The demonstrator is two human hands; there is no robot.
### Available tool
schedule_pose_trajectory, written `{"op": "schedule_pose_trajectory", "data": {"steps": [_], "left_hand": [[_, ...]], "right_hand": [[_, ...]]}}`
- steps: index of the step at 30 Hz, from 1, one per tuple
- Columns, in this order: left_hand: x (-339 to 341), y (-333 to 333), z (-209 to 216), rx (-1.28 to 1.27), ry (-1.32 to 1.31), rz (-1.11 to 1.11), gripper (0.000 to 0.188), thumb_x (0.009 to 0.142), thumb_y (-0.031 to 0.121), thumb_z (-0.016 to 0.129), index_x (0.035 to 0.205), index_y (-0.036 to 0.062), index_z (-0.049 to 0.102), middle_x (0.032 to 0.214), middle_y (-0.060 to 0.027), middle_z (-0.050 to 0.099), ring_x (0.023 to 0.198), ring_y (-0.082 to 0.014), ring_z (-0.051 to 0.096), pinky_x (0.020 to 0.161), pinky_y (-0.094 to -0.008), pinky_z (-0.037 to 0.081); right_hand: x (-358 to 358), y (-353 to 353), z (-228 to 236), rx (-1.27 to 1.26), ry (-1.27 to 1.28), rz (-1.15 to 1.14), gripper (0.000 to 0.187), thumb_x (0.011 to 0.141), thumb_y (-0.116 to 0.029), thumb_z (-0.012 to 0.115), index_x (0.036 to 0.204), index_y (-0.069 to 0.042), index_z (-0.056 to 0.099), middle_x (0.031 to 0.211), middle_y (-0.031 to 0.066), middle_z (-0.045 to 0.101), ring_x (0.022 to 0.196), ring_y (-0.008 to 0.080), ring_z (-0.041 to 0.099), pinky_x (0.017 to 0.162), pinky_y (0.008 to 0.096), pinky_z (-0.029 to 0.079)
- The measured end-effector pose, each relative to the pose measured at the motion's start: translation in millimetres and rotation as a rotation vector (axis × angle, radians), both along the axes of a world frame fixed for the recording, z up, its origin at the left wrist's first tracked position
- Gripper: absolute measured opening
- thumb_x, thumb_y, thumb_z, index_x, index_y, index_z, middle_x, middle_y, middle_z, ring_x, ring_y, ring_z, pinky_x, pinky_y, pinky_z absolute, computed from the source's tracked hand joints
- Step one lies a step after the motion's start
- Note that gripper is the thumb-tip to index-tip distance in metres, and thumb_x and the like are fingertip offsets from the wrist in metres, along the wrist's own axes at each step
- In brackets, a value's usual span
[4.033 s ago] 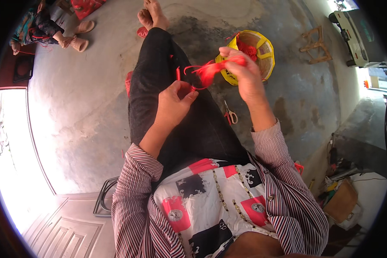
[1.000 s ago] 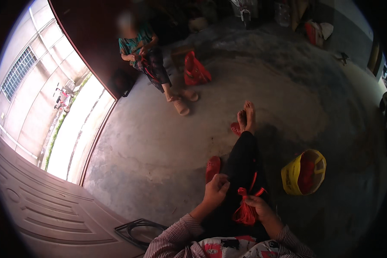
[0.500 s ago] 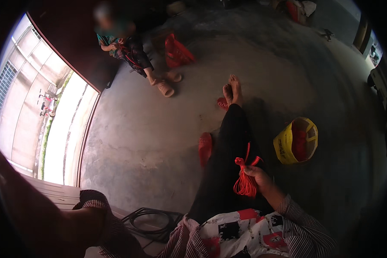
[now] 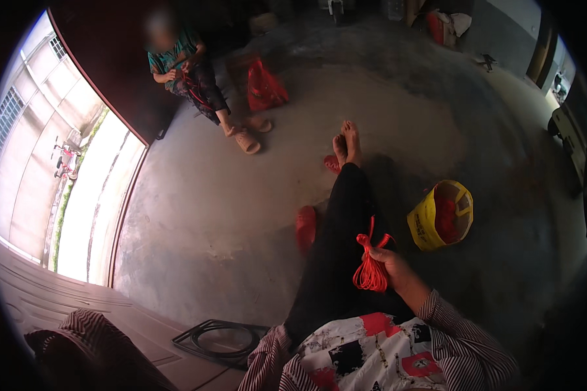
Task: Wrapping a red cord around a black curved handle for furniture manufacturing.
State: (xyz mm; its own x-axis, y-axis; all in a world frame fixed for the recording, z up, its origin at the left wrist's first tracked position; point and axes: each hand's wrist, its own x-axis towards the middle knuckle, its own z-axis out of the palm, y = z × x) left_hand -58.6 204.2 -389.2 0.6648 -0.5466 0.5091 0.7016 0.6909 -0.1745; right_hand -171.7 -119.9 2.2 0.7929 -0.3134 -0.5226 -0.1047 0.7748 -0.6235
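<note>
My right hand [image 4: 392, 270] is closed round a looped bundle of thin red cord [image 4: 370, 272], held over my outstretched legs in dark trousers. The bundle's loops hang below the fingers, while cord ends stick up above them. Of my left arm only the striped sleeve [image 4: 94, 348] shows, at the lower left; the left hand is out of sight. Right of my legs stands a yellow bag [image 4: 424, 223], its top open and red material inside.
Across the floor another person [image 4: 182, 68] sits handling red cord, beside a red bag [image 4: 265, 88]. Red slippers [image 4: 305, 228] lie near my legs. A black-framed object with a ring [image 4: 225, 337] rests at my left, near a bright doorway [image 4: 104, 195].
My left forearm, large and close at the lower left before, has dropped back so only its sleeve shows. My right hand keeps hold of the red cord. The view has shifted slightly.
</note>
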Motion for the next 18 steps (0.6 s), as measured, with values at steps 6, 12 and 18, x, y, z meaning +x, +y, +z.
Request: {"op": "schedule_pose_trajectory", "data": {"steps": [6,12,18], "left_hand": [[65.1,46.6,66.1,-0.217,-0.417,0.592,0.037,0.1,0.027,0.043,0.123,0.003,0.06,0.12,-0.0107,0.062,0.11,-0.0193,0.057,0.096,-0.0347,0.041],[-50.1,46.2,196.2,-0.278,-0.425,0.826,0.038,0.099,0.028,0.045,0.125,0.0032,0.058,0.124,-0.0131,0.06,0.115,-0.0247,0.053,0.1,-0.0423,0.038],[-40.5,12.9,372.4,-0.379,-0.563,1.184,0.039,0.098,0.029,0.047,0.126,0.0034,0.057,0.128,-0.0155,0.057,0.12,-0.0302,0.049,0.103,-0.0499,0.034]], "right_hand": [[48.6,47.3,-12.9,0.086,-0.107,0.203,0.028,0.094,-0.02,0.059,0.116,-0.003,0.059,0.095,0.0077,0.066,0.086,0.0186,0.067,0.082,0.0361,0.054],[43.9,33.7,-7.1,0.161,-0.147,0.156,0.021,0.095,-0.022,0.059,0.102,-0.002,0.061,0.093,0.0081,0.067,0.079,0.0175,0.067,0.075,0.0347,0.058],[47.8,33.9,-7.3,0.185,-0.141,0.186,0.021,0.094,-0.021,0.06,0.105,-0.003,0.061,0.092,0.007,0.066,0.081,0.0167,0.067,0.075,0.0338,0.057]]}}
